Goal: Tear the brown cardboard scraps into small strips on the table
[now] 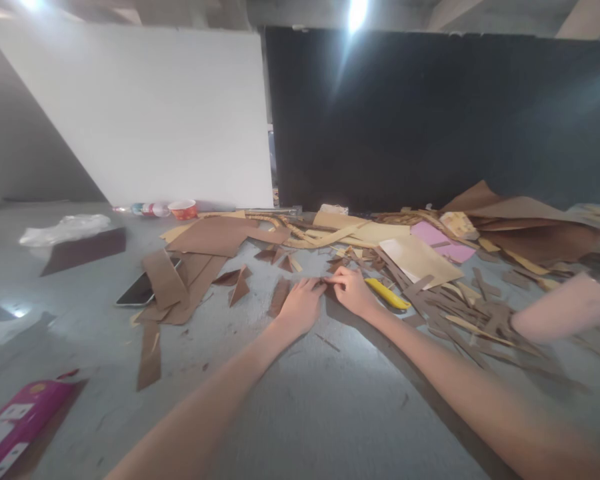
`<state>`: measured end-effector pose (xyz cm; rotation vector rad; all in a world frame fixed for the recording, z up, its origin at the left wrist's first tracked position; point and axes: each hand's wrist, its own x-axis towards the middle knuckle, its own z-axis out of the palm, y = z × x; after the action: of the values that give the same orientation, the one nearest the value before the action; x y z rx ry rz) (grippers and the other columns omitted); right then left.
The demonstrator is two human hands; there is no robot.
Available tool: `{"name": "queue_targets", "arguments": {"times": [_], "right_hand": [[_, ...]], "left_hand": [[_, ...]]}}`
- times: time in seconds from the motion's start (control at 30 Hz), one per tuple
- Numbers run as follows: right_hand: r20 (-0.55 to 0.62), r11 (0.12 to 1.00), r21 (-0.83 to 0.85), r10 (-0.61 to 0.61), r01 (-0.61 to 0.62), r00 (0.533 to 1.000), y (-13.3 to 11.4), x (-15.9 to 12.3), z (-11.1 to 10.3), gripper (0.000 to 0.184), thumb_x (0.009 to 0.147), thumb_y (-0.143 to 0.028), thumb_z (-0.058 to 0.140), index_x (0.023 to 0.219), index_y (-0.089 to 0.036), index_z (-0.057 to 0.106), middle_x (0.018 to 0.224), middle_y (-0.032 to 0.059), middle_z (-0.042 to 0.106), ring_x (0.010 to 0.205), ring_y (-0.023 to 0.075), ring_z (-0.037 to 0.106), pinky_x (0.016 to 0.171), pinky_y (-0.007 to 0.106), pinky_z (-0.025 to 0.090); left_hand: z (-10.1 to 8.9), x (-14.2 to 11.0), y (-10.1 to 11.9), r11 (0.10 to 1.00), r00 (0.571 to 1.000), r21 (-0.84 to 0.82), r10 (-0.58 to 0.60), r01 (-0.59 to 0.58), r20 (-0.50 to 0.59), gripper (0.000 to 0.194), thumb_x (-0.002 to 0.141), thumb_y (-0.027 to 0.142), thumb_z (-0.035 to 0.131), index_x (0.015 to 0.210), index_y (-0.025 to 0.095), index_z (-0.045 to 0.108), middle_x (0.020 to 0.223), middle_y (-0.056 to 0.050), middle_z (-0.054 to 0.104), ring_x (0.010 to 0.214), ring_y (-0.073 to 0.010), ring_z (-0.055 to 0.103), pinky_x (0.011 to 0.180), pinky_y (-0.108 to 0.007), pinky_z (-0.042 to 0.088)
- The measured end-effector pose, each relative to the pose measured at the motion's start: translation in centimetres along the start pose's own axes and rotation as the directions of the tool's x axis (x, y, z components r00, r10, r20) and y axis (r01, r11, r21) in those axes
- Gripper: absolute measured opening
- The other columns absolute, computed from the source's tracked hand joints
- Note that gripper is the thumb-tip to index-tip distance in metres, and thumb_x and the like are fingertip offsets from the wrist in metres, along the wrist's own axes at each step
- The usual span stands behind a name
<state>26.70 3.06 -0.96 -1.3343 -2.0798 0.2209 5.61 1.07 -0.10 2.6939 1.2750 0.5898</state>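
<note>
My left hand (300, 305) rests on the grey floor with its fingers curled, pressing on a small brown cardboard scrap (325, 283). My right hand (351, 291) meets it from the right, thumb and fingers pinched on the same scrap. A yellow utility knife (387, 294) lies on the floor just right of my right hand. A brown cardboard strip (279, 297) lies just left of my left hand.
Brown and tan cardboard offcuts (445, 300) litter the floor to the right and behind. A phone (140, 290) lies under cardboard at left. A pink box (23, 417) sits bottom left. Another person's limb (565, 310) enters at right. White (145, 113) and black (430, 113) boards stand behind.
</note>
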Motion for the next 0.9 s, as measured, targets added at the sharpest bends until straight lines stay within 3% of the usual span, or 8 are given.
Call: {"name": "queue_targets", "arguments": {"times": [0.13, 0.3, 0.5, 0.77, 0.9], "right_hand": [[0.007, 0.999, -0.031, -0.039, 0.039, 0.999, 0.01, -0.10, 0.03, 0.043, 0.094, -0.002, 0.057, 0.110, -0.025, 0.090, 0.099, 0.0051, 0.076, 0.097, 0.0219, 0.070, 0.104, 0.043, 0.041], [0.015, 0.997, -0.058, -0.056, 0.057, 0.998, -0.08, -0.07, -0.01, 0.043, 0.093, -0.001, 0.057, 0.108, -0.024, 0.090, 0.097, 0.0054, 0.076, 0.094, 0.0211, 0.069, 0.101, 0.041, 0.042], [0.025, 0.994, -0.084, -0.066, 0.068, 0.997, -0.32, -0.13, -0.03, 0.041, 0.094, 0.000, 0.059, 0.106, -0.025, 0.090, 0.095, 0.0047, 0.076, 0.093, 0.0210, 0.069, 0.100, 0.040, 0.042], [0.053, 0.988, -0.142, -0.054, 0.061, 0.997, -0.60, -0.11, -0.13, 0.038, 0.094, -0.001, 0.058, 0.097, -0.023, 0.088, 0.092, 0.0044, 0.075, 0.090, 0.0201, 0.068, 0.099, 0.040, 0.039], [0.063, 0.985, -0.161, -0.048, 0.058, 0.997, -0.70, -0.08, -0.17, 0.037, 0.094, -0.002, 0.058, 0.093, -0.023, 0.088, 0.090, 0.0047, 0.073, 0.088, 0.0210, 0.066, 0.098, 0.041, 0.038]], "left_hand": [[-0.25, 0.12, -0.02, 0.998, 1.000, -0.060, -0.014, 0.013, -0.001, 0.057, 0.094, 0.000, 0.049, 0.146, 0.016, 0.067, 0.150, -0.014, 0.070, 0.138, -0.0303, 0.061, 0.121, -0.048, 0.052], [-0.52, 0.25, -0.05, 0.992, 0.997, -0.101, -0.079, 0.079, -0.001, 0.055, 0.090, -0.005, 0.047, 0.136, 0.013, 0.071, 0.137, -0.016, 0.075, 0.135, -0.0294, 0.065, 0.117, -0.044, 0.055], [-0.28, 0.27, -0.33, 0.994, 1.000, -0.107, -0.011, 0.009, -0.017, 0.061, 0.084, -0.006, 0.050, 0.136, 0.016, 0.074, 0.144, -0.014, 0.073, 0.140, -0.0294, 0.063, 0.126, -0.049, 0.050], [-0.23, 0.28, -0.15, 0.994, 1.000, -0.103, -0.027, 0.026, -0.009, 0.057, 0.086, -0.005, 0.049, 0.134, 0.015, 0.072, 0.144, -0.015, 0.073, 0.139, -0.0292, 0.063, 0.126, -0.047, 0.050], [-0.52, 0.17, 0.21, 0.993, 0.995, -0.070, -0.098, 0.098, 0.002, 0.051, 0.090, -0.005, 0.047, 0.132, 0.015, 0.069, 0.134, -0.017, 0.074, 0.133, -0.0302, 0.065, 0.115, -0.046, 0.056]]}}
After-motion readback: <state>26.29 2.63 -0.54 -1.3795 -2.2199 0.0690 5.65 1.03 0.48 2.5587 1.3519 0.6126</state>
